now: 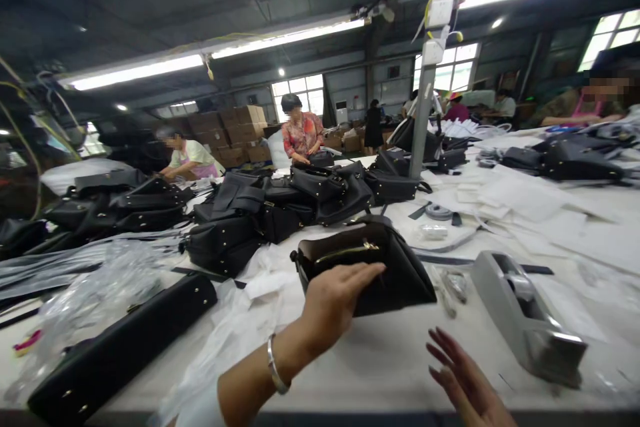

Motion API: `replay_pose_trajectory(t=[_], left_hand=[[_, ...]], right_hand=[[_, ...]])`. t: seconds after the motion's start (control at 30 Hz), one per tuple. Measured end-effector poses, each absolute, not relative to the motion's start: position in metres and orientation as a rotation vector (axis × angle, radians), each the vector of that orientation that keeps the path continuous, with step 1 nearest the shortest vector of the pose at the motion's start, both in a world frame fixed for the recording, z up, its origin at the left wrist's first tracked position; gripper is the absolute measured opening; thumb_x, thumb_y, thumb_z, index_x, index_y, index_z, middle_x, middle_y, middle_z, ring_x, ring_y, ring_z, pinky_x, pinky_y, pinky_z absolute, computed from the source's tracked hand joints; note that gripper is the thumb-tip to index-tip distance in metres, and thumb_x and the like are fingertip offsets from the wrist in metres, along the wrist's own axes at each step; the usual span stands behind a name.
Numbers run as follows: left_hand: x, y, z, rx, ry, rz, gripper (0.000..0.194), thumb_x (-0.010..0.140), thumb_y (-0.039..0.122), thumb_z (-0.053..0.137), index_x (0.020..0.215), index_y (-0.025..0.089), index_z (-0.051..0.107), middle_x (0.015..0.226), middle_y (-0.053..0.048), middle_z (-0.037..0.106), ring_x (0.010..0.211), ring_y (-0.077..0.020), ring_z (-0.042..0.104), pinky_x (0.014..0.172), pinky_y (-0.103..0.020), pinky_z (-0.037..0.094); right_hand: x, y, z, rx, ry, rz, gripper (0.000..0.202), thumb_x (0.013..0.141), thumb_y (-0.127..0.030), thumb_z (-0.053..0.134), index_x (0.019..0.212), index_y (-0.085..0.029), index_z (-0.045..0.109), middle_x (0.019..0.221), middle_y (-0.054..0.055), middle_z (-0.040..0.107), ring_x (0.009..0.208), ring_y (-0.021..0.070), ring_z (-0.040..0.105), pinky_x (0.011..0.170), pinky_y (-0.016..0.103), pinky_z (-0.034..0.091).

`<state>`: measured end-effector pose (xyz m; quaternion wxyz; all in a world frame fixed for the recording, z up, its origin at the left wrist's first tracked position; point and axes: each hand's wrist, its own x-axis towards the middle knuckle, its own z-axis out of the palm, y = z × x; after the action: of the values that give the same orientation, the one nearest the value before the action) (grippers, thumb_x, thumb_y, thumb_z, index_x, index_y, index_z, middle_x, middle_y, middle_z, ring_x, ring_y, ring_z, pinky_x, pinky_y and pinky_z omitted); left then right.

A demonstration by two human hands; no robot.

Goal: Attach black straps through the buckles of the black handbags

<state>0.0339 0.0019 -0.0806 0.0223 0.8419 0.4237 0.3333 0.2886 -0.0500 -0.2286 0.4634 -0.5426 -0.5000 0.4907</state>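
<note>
A black handbag (pixel 400 273) stands on the white table (pixel 390 360) in front of me, its top open and a gold zipper showing inside. My left hand (pixel 335 300), with a silver bangle at the wrist, is at the near side of this bag. Its fingers are stretched out and hold nothing; whether it touches the bag is unclear. Lower right, my right hand (pixel 463 373) is over the table's near part, fingers apart, with nothing in it.
A grey tape dispenser (pixel 525 320) stands at the right. Another black bag (pixel 125 347) lies at the left by clear plastic wrap (pixel 100 287). Piled black bags (pixel 225 240) and white sheets (pixel 530 200) cover the table farther back. Several people work beyond.
</note>
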Motion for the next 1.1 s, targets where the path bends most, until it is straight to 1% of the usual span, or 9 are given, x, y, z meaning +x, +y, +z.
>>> replay_pose_trajectory(t=[0.13,0.37,0.5,0.57,0.67,0.73,0.8,0.97,1.1], left_hand=[[0.058,-0.033,-0.122,2.858,1.141,0.786,0.049,0.096,0.008,0.049,0.139,0.031,0.051,0.129,0.000,0.068,0.112,-0.0189,0.065,0.092,-0.035,0.054],[0.053,-0.056,-0.138,2.783,1.165,0.658,0.042,0.094,0.019,0.058,0.136,0.021,0.053,0.126,-0.007,0.069,0.111,-0.0226,0.064,0.091,-0.037,0.053],[0.046,-0.045,-0.129,2.973,0.873,0.654,0.023,0.100,0.016,0.049,0.116,0.021,0.064,0.107,-0.002,0.076,0.099,-0.0159,0.068,0.102,-0.035,0.046],[0.036,-0.028,-0.118,3.111,0.720,0.580,0.023,0.100,0.012,0.046,0.112,0.020,0.065,0.109,-0.002,0.076,0.105,-0.0153,0.067,0.115,-0.040,0.034],[0.009,0.000,-0.094,3.138,0.822,0.375,0.025,0.098,0.009,0.048,0.108,0.020,0.068,0.125,-0.005,0.070,0.128,-0.0220,0.056,0.120,-0.048,0.024],[-0.012,0.014,-0.079,3.001,1.035,0.153,0.031,0.092,0.002,0.051,0.106,0.021,0.070,0.132,-0.007,0.066,0.137,-0.0270,0.047,0.117,-0.051,0.028],[-0.026,0.021,-0.067,2.788,1.175,0.032,0.041,0.082,-0.005,0.051,0.105,0.022,0.073,0.128,-0.007,0.069,0.132,-0.0288,0.053,0.112,-0.049,0.037],[-0.017,0.018,-0.061,2.123,1.382,0.460,0.048,0.081,0.003,0.043,0.110,0.024,0.075,0.108,-0.001,0.077,0.101,-0.0229,0.071,0.092,-0.033,0.054],[-0.006,0.019,-0.080,1.813,1.624,0.967,0.035,0.093,0.029,0.051,0.121,0.019,0.069,0.121,-0.009,0.072,0.114,-0.0269,0.066,0.097,-0.039,0.053]], right_hand=[[0.295,-0.043,-0.217,-1.506,-1.035,1.084,0.083,0.083,-0.072,0.052,0.153,-0.030,0.034,0.158,0.008,0.038,0.141,0.0356,0.040,0.115,0.051,0.033],[0.311,-0.051,-0.229,-1.441,-1.266,0.932,0.083,0.084,-0.062,0.059,0.155,-0.033,0.026,0.162,0.006,0.029,0.144,0.0328,0.035,0.117,0.050,0.030],[0.311,-0.039,-0.215,-1.308,-1.552,0.956,0.072,0.086,-0.054,0.061,0.150,-0.027,0.041,0.156,0.009,0.041,0.144,0.0317,0.036,0.119,0.051,0.025],[0.305,-0.042,-0.210,-1.260,-1.662,0.944,0.069,0.084,-0.052,0.064,0.145,-0.023,0.049,0.153,0.012,0.046,0.142,0.0321,0.040,0.118,0.050,0.029],[0.293,-0.061,-0.213,-1.234,-1.865,0.944,0.065,0.081,-0.047,0.070,0.141,-0.025,0.055,0.147,0.013,0.053,0.137,0.0331,0.047,0.113,0.050,0.039],[0.284,-0.074,-0.219,-1.193,-1.976,0.961,0.056,0.083,-0.045,0.070,0.136,-0.030,0.061,0.141,0.009,0.059,0.132,0.0316,0.053,0.110,0.048,0.044],[0.278,-0.078,-0.222,-1.199,-1.944,0.910,0.042,0.088,-0.043,0.064,0.129,-0.032,0.066,0.137,0.007,0.063,0.128,0.0292,0.058,0.109,0.045,0.047],[0.268,-0.050,-0.217,-1.266,-1.683,0.767,0.038,0.093,-0.043,0.055,0.127,-0.030,0.067,0.136,0.006,0.063,0.128,0.0270,0.057,0.113,0.046,0.043],[0.254,-0.029,-0.222,-1.208,-1.758,0.835,0.045,0.092,-0.044,0.055,0.134,-0.029,0.061,0.145,0.007,0.056,0.135,0.0272,0.050,0.115,0.047,0.039]])
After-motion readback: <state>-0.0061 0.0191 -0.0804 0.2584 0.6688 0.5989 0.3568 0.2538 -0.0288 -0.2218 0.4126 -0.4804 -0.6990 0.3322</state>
